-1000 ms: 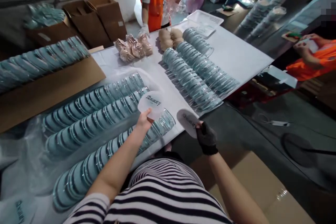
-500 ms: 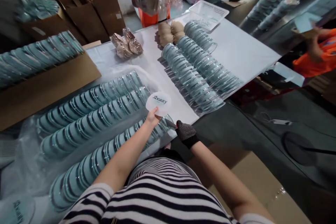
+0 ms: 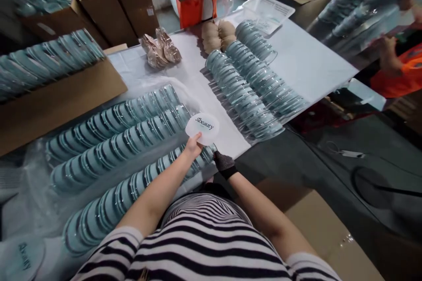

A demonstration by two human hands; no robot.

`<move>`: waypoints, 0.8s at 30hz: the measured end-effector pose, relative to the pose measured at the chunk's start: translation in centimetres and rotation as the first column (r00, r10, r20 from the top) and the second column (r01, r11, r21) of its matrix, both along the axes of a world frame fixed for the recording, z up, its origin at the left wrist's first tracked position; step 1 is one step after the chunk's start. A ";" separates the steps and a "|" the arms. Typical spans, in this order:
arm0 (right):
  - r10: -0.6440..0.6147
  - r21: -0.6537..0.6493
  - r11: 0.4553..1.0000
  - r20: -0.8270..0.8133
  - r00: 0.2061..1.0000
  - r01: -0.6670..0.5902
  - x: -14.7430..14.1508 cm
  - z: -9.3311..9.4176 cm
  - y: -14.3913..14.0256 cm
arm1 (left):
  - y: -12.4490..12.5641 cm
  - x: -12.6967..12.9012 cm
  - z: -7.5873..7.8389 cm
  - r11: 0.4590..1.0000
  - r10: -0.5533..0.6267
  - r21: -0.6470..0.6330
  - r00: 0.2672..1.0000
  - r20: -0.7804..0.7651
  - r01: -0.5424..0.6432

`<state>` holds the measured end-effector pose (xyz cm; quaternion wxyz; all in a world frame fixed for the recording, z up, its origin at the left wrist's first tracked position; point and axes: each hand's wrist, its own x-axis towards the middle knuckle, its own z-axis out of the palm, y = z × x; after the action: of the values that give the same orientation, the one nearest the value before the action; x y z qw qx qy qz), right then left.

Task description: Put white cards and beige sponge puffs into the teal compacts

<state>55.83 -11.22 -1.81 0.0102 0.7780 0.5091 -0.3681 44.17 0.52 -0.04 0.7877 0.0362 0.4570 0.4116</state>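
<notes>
My bare left hand (image 3: 194, 145) grips a white round disc (image 3: 203, 128) by its near edge, thumb on top; the disc bears dark "beauty" lettering. On my right hand (image 3: 225, 164) is a dark dotted glove with its cuff at the wrist. Its fingers are curled at the end of the nearest row of stacked clear, pale-blue round containers (image 3: 132, 189); what they hold, if anything, is hidden. Two more rows of such containers (image 3: 118, 149) lie on clear plastic sheeting to the left of my hands.
Across the white-covered table (image 3: 313, 59) lie further container stacks (image 3: 247, 96), brown rounded pieces (image 3: 217, 35), wrapped brown pieces (image 3: 160, 48) and a white basket (image 3: 268, 11). Cardboard boxes (image 3: 108, 4) stand behind. A person in orange (image 3: 193, 4) handles clear plastic; another works at right.
My right hand has moved left to the near row's end; the grey flat piece by its fingers no longer shows. The disc in my left hand has shifted slightly right.
</notes>
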 end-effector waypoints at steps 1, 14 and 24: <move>-0.019 -0.011 1.000 -0.072 0.997 0.018 0.0 -0.3 -0.1 | 0.0 0.1 0.1 1.000 -0.002 -0.001 1.000 -0.007 0.002; -0.368 0.371 0.802 -0.311 0.877 0.468 4.8 3.6 3.7 | -1.9 0.8 1.2 0.986 0.023 0.167 0.997 -0.079 -0.009; -0.157 0.783 0.610 -0.029 0.987 0.120 -1.3 5.9 2.8 | -4.0 -2.8 2.2 0.983 -0.074 0.153 0.977 -0.200 0.106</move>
<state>54.50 -8.45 4.09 -0.3469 0.7492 0.5565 -0.0932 41.34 -3.47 2.20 0.7519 0.1609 0.4941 0.4057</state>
